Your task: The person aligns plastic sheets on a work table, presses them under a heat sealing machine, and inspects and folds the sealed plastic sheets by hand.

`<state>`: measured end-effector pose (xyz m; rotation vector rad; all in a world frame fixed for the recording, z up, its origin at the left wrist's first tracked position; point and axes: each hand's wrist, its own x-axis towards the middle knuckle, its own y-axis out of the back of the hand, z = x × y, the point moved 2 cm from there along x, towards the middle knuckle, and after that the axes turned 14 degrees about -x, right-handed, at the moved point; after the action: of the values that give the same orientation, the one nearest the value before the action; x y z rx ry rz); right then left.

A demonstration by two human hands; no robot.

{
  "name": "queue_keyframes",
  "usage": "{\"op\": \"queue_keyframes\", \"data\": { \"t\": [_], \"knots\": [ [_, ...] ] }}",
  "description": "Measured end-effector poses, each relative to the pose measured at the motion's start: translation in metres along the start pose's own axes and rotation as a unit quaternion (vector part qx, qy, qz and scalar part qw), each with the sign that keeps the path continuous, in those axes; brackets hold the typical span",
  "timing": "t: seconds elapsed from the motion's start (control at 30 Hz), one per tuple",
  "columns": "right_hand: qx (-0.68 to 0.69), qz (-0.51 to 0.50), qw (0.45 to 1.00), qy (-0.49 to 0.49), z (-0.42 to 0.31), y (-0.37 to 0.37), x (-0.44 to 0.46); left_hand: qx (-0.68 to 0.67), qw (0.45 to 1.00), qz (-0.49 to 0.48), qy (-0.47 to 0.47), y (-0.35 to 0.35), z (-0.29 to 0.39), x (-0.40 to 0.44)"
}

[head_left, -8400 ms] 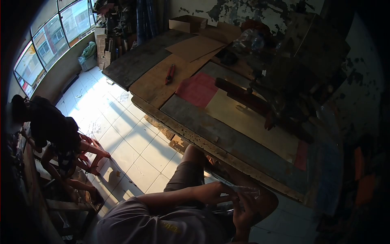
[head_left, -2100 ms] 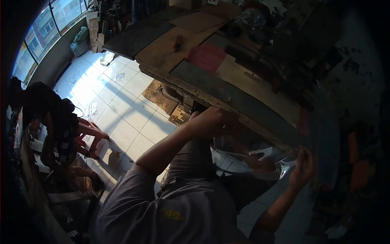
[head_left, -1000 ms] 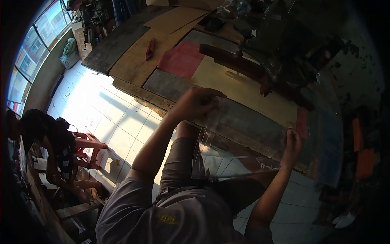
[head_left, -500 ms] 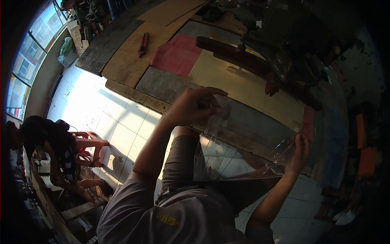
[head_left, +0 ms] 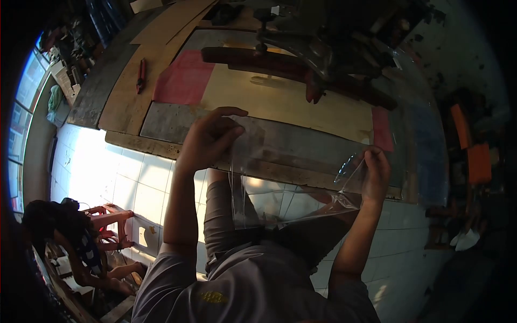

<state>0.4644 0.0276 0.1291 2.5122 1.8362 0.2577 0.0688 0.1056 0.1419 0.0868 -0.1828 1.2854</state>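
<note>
A clear plastic sheet [head_left: 291,210] hangs between my two hands over the table's front edge and my lap. My left hand [head_left: 212,137] pinches its upper left corner. At the other end my right hand [head_left: 376,164] grips the upper right corner, where the film is creased and shiny. Beyond the sheet lies a pale yellow panel [head_left: 301,110] on the grey work surface, with a red piece [head_left: 183,78] at its left and a smaller red piece [head_left: 382,129] at its right. A dark machine bar [head_left: 291,67] stands above the panel.
A red utility knife [head_left: 141,75] lies on brown board at the left. Cardboard sheets [head_left: 177,24] sit farther back. Another person [head_left: 81,242] is bent over at lower left, near a red stool [head_left: 110,223]. Orange pieces [head_left: 478,163] are at the right.
The camera view has shifted, so the table appears farther left. Both hands still hold the plastic sheet, now raised slightly and spread over the table edge.
</note>
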Motion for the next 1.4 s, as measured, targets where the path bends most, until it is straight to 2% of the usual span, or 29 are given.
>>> {"op": "queue_keyframes", "data": {
  "t": [0.2, 0.4, 0.6, 0.8, 0.9, 1.0, 1.13, 1.23, 1.33, 1.4],
  "knots": [
    [-0.006, -0.004, 1.000, 0.012, 0.002, 0.002, 0.001, 0.046, 0.999, 0.023, -0.018, 0.002, -0.001, 0.000],
    [-0.047, 0.005, 0.999, 0.013, 0.001, 0.000, 0.001, 0.067, 0.992, 0.033, -0.100, 0.000, -0.006, 0.001],
    [-0.085, 0.017, 0.996, 0.014, 0.000, -0.001, -0.001, 0.104, 0.993, 0.000, -0.062, 0.001, 0.004, -0.001],
    [-0.114, 0.032, 0.993, 0.027, -0.009, -0.004, -0.003, 0.075, 0.997, -0.003, -0.015, 0.000, 0.005, -0.001],
    [-0.131, 0.043, 0.990, 0.023, -0.004, -0.003, -0.003, 0.103, 0.993, -0.009, -0.063, 0.001, 0.005, 0.000],
    [-0.138, 0.048, 0.989, 0.031, -0.001, -0.001, -0.002, 0.070, 0.992, -0.017, -0.106, 0.002, 0.003, 0.002],
    [-0.159, 0.061, 0.985, 0.035, -0.008, -0.004, -0.005, 0.049, 0.998, -0.041, -0.013, 0.007, 0.001, -0.002],
    [-0.145, 0.059, 0.987, 0.037, -0.001, -0.001, -0.003, 0.071, 0.996, -0.044, 0.020, 0.004, 0.015, -0.002],
    [-0.134, 0.058, 0.989, 0.038, 0.001, -0.001, -0.002, 0.035, 0.999, -0.020, 0.001, 0.003, 0.011, -0.001],
    [-0.134, 0.056, 0.989, 0.035, 0.003, 0.000, -0.001, 0.000, 1.000, -0.010, 0.022, -0.001, 0.019, -0.002]
  ]
}}
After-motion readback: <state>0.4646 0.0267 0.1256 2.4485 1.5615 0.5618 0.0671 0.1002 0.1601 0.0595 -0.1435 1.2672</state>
